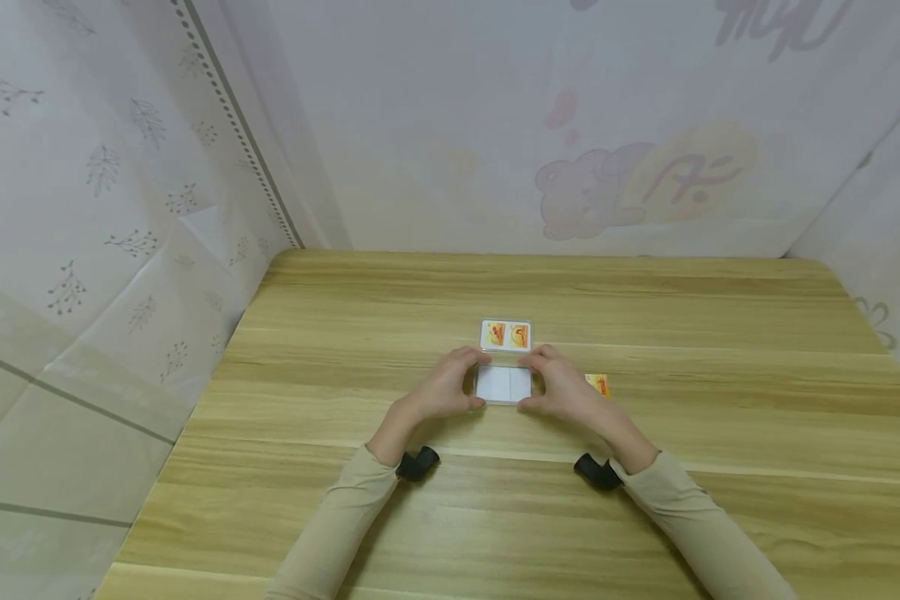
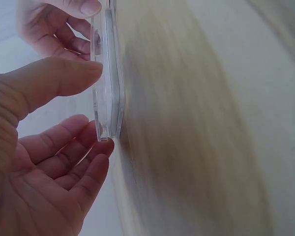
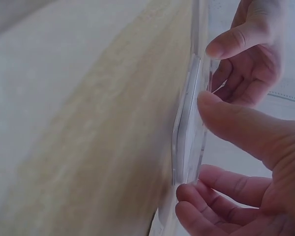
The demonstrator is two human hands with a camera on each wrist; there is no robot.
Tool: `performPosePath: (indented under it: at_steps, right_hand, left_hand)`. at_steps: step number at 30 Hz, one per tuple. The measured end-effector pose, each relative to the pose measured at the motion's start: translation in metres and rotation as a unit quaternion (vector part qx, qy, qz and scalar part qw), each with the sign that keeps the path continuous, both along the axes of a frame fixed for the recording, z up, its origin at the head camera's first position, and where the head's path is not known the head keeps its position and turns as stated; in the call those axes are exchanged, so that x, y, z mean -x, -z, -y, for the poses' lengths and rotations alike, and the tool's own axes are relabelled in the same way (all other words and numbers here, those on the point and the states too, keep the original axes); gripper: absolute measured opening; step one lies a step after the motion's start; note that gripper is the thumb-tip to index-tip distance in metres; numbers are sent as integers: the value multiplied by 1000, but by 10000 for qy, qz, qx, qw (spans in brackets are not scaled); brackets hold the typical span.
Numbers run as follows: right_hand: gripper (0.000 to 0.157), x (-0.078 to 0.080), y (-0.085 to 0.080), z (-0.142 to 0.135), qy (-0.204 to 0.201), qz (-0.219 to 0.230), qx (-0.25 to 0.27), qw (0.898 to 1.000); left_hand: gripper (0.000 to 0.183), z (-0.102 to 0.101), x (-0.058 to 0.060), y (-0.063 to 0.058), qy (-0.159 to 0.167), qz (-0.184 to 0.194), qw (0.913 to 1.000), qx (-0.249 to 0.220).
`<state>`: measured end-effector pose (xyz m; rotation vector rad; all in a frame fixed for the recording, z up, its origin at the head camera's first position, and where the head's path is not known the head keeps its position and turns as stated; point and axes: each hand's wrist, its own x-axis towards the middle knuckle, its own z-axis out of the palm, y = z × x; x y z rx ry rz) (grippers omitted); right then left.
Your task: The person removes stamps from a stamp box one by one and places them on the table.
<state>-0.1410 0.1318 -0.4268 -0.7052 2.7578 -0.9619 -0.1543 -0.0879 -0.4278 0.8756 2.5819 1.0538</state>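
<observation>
Between my two hands lies a flat clear plastic case point(image 1: 504, 385), white inside with a dividing line down its middle. My left hand point(image 1: 444, 387) grips its left end, thumb at the near corner and fingers toward the far one. At the right end, my right hand point(image 1: 564, 388) holds it the same way. The wrist views show it edge-on close over the wood: a clear cover point(image 2: 99, 88) lies over a white layer point(image 2: 113, 88), thumbs on the cover's edge. Just beyond the fingertips sits a second clear case point(image 1: 507, 337) with two orange-and-yellow pictures.
A small orange-and-yellow card point(image 1: 597, 383) lies partly hidden behind my right forearm. Everything is on a wood-grain table point(image 1: 720, 350). Printed curtains point(image 1: 420, 125) hang behind it and at its sides. Black straps point(image 1: 417, 464) sit at both wrists.
</observation>
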Motion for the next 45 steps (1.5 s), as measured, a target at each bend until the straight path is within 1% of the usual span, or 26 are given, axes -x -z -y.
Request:
performPosePath:
  at_steps: [6, 13, 24, 34, 39, 45]
  right_hand:
    - [59, 1, 1, 2, 25, 55, -75, 10000]
    - [59, 2, -1, 3, -36, -27, -192, 9998]
    - [57, 6, -2, 3, -157, 7, -346, 9993]
    - [52, 4, -9, 4, -346, -72, -220, 9991]
    - [53, 6, -9, 5, -221, 201, -288, 9991]
    - [55, 6, -9, 6, -191, 277, -408, 9986]
  left_hand:
    - [57, -2, 1, 0, -19, 41, 9999, 96]
    - [58, -3, 3, -1, 27, 73, 9996, 278]
    - [57, -3, 6, -4, 89, 183, 9995, 260]
    - [60, -5, 8, -3, 149, 140, 9992, 345]
    - [59, -6, 10, -4, 171, 138, 9990, 377]
    - [58, -6, 11, -5, 177, 166, 9988, 430]
